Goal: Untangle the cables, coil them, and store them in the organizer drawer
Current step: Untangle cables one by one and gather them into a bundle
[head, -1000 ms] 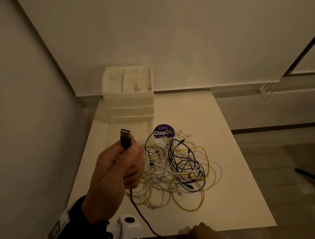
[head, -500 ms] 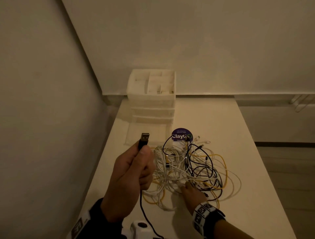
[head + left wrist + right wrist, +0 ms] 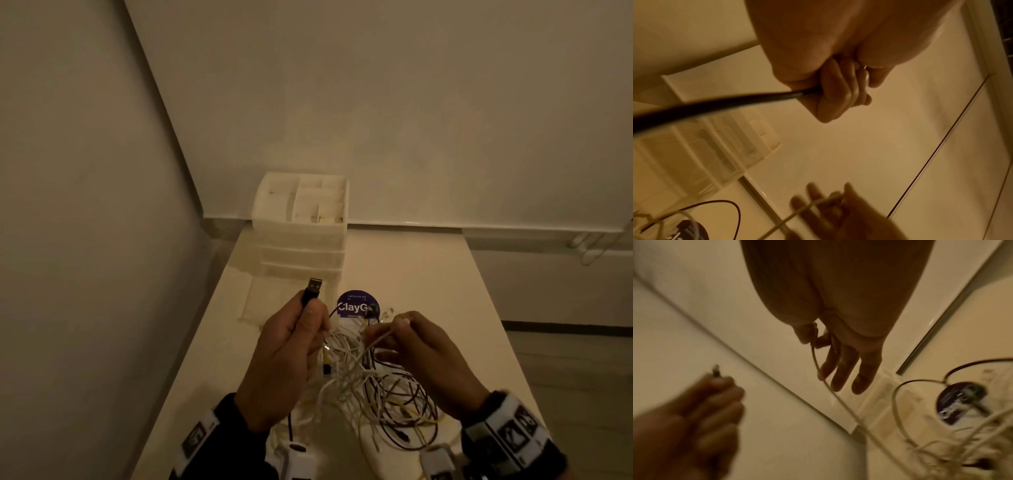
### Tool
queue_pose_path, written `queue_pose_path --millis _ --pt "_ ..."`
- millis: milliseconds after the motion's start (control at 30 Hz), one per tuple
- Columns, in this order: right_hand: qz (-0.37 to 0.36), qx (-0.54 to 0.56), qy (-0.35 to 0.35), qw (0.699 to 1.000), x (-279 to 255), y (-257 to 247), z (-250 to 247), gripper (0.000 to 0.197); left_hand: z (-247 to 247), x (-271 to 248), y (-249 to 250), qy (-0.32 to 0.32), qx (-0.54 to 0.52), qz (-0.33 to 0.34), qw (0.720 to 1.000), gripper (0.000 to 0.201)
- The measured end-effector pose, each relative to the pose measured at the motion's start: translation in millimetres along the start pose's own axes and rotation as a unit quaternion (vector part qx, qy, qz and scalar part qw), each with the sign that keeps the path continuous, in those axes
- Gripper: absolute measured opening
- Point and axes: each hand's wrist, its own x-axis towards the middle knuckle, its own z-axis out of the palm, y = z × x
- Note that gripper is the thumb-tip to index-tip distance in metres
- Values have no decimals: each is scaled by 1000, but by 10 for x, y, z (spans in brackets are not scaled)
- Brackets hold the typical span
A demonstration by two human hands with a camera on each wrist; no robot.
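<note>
A tangle of white, yellow and black cables [image 3: 380,394] lies on the white table [image 3: 428,274]. My left hand [image 3: 284,356] grips a black cable [image 3: 715,104] near its USB plug [image 3: 312,289], which sticks up above the fist. My right hand [image 3: 421,349] pinches a white cable [image 3: 378,341] between thumb and forefinger and holds it lifted above the pile, its other fingers straight [image 3: 844,369]. The white organizer [image 3: 303,222] stands at the table's far left, with its lowest drawer [image 3: 274,301] pulled out just beyond my left hand.
A round purple sticker [image 3: 354,306] lies on the table behind the cables. A wall runs along the table's left side and another behind the organizer. The table's right half [image 3: 462,325] is bare, with floor beyond its right edge.
My right hand rose from the pile and now pinches a white cable, lifted. My left hand still holds the black USB cable. The head view has tilted further down and closer.
</note>
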Motion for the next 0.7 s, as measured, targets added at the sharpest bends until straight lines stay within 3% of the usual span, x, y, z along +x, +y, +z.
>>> queue_pose_path --millis 67,233,400,567,633,700 --pt "-28 75 29 996 32 -205 85 30 75 99 8 -6 3 12 1000 31" --pt "-112 55 86 989 55 -518 337 39 256 266 12 -9 23 37 999 35" --pt "-100 173 45 979 72 -563 396 17 399 343 -16 3 12 67 998 34" --pt "-126 159 92 975 59 -552 465 6 541 405 -71 39 50 92 994 23" --pt "-138 168 116 969 52 -552 477 24 598 420 -139 62 64 99 991 23" --pt "-154 147 121 970 42 -573 449 30 629 412 -186 80 66 112 988 27"
